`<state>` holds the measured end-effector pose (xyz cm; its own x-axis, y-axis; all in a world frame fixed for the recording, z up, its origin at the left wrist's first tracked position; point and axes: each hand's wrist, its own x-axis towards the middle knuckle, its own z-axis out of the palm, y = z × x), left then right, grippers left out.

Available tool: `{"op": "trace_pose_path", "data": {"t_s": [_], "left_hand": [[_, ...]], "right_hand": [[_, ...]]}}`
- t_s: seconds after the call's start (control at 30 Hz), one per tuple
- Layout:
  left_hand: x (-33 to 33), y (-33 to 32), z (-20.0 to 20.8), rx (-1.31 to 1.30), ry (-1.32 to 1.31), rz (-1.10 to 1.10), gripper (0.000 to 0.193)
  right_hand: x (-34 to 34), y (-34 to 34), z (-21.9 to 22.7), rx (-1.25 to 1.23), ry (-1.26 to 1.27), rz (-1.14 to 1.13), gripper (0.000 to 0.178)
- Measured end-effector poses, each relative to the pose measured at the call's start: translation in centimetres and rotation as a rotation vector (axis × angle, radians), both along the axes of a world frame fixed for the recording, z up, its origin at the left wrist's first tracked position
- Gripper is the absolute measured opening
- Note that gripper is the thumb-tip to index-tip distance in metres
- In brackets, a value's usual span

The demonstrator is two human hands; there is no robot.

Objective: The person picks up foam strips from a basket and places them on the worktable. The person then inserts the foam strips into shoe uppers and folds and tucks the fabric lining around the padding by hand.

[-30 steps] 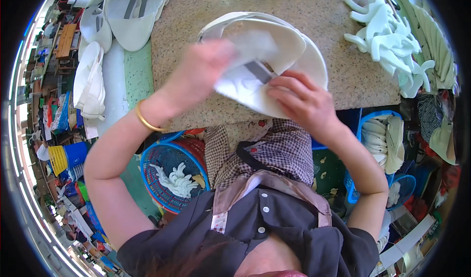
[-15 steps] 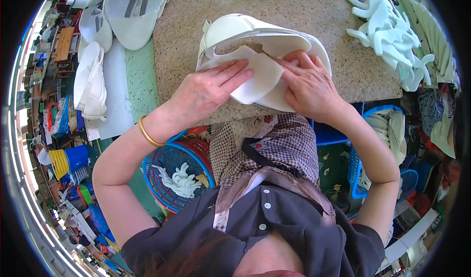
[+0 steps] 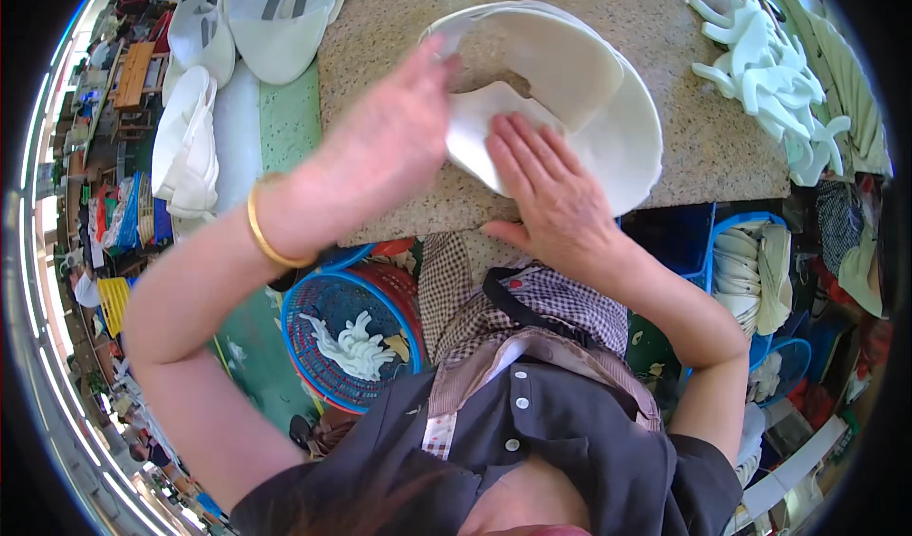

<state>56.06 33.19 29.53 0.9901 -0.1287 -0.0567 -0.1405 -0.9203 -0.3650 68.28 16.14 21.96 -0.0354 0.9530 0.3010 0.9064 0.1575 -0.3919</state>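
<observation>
A large white curved piece [image 3: 632, 128], soft-looking and made of several layers, lies on the speckled tabletop [image 3: 370, 23] in front of me. Its rounded flap [image 3: 480, 109] curls in at the left, around a gap where the tabletop shows. My right hand [image 3: 556, 189] rests palm down, with its fingers stretched flat across this flap and the thumb apart. At the upper left edge of the white piece is my left hand [image 3: 404, 123], raised and smeared by motion. Its fingertips are close to the rim; whether they grip it I cannot make out.
Similar white pieces [image 3: 275, 42] with grey strips lie at the back left, beside a narrow white stack [image 3: 185, 147]. Wavy pale strips [image 3: 760, 71] are heaped at the right. Below the table edge stand a blue-rimmed basket [image 3: 309, 346] and a blue crate [image 3: 727, 242] with white pieces.
The white piece has turned and now lies flatter. My right hand moved left and flattened onto the flap. My left hand came off the flap toward the upper left rim.
</observation>
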Motion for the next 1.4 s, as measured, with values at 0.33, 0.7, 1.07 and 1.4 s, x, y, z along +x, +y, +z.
{"op": "trace_pose_path", "data": {"t_s": [0.33, 0.7, 1.07, 1.4], "left_hand": [[-7.4, -0.6, -1.8, -0.061, 0.067, 0.13, 0.034], [-7.9, 2.1, -2.3, -0.556, -0.302, 0.336, 0.021], [-9.6, 3.1, -4.0, -0.688, -0.389, 0.271, 0.03], [-10.5, 1.7, -4.8, -0.697, -0.409, 0.334, 0.049]], "right_hand": [[-3.1, 6.4, 1.2, -0.084, -0.006, 0.133, 0.055], [-3.0, 8.2, 1.7, 0.255, -0.079, 0.168, 0.049], [-3.4, 9.1, 1.7, -0.162, 0.373, 0.162, 0.035], [-4.0, 8.9, 0.5, -0.124, 0.214, 0.129, 0.034]]}}
